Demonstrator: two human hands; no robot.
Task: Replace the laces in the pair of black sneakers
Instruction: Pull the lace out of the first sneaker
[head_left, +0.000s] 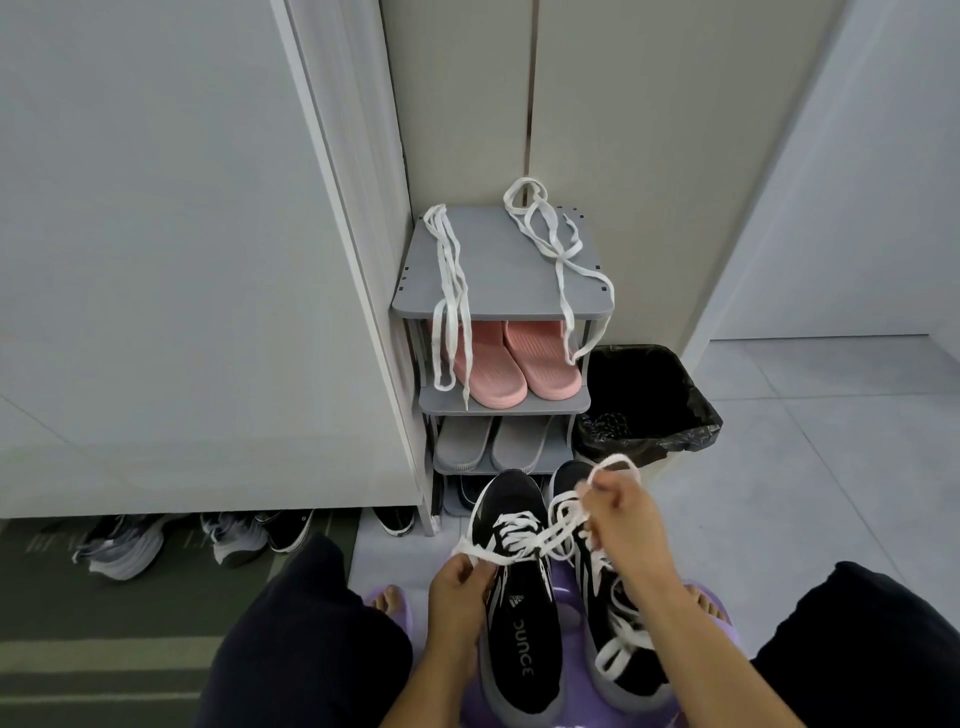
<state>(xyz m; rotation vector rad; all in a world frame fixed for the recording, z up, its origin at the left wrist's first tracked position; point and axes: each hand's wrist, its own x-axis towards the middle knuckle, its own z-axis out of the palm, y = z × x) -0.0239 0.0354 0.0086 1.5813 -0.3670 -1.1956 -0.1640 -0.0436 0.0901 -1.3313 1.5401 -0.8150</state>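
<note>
1. Trouser legs (301, 639), dark, frame the bottom edge on both sides. Both forearms reach forward between them.
2. Left sneaker (519, 634) and right sneaker (618, 603): black with white stripes, side by side and touching, toes pointing away. They rest on a purple object (566, 587); cannot tell what it is.
3. Left hand (460, 587): grip pinching one end of the white lace (519, 553) just beside the left sneaker's inner edge.
4. The lace runs taut from that pinch, over the left sneaker's laced front, up to the right sneaker's eyelets. Cannot tell which eyelets it passes through.
5. Right hand (623, 514): above the right sneaker's toe end, grip curled round the lace, with a loop standing up over the knuckles. More slack lace lies along the right sneaker.
6. Bin (649, 400) with a black liner, on the floor beyond the right sneaker.
7. Shoe rack (498, 270), grey, against the wall: grey slippers (493, 441) on a lower shelf, pink slippers (509, 364) above.
8. Two loose laces (447, 291), white, lie on the rack top and hang over its front edge.
9. Far left: several shoes (130, 545) under a cabinet.
</note>
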